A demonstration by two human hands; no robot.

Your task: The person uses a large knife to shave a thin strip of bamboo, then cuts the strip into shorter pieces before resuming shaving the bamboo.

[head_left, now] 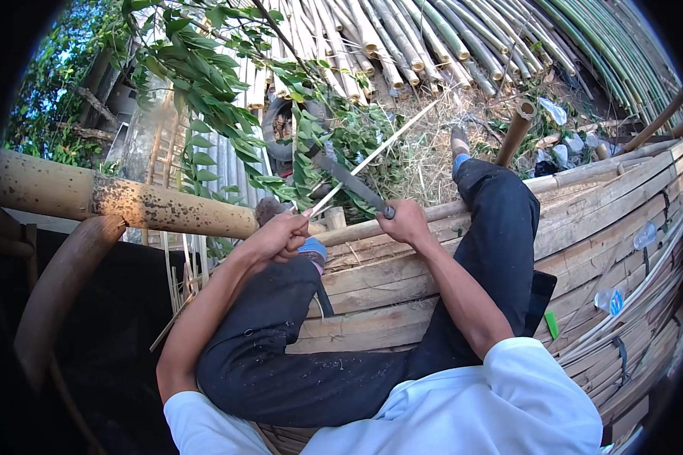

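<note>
My left hand point(282, 236) is closed around the near end of a thin, pale bamboo strip point(387, 144), which slants up and away to the right. In my right hand point(404, 222) is the handle of a machete point(353, 182). Its dark, broad blade points up and to the left and crosses the strip a short way beyond my left fingers. Both hands are in front of my knees, over the front edge of the bamboo platform point(364, 298) I sit on.
A thick bamboo pole point(174, 206) runs along the left. Leafy branches point(228, 114) hang ahead, by an old tyre point(278, 130). Bamboo poles point(402, 45) lie stacked at the back. An upright bamboo post point(514, 135) stands beyond my right knee. A phone point(540, 297) and plastic bottles point(609, 300) lie to the right.
</note>
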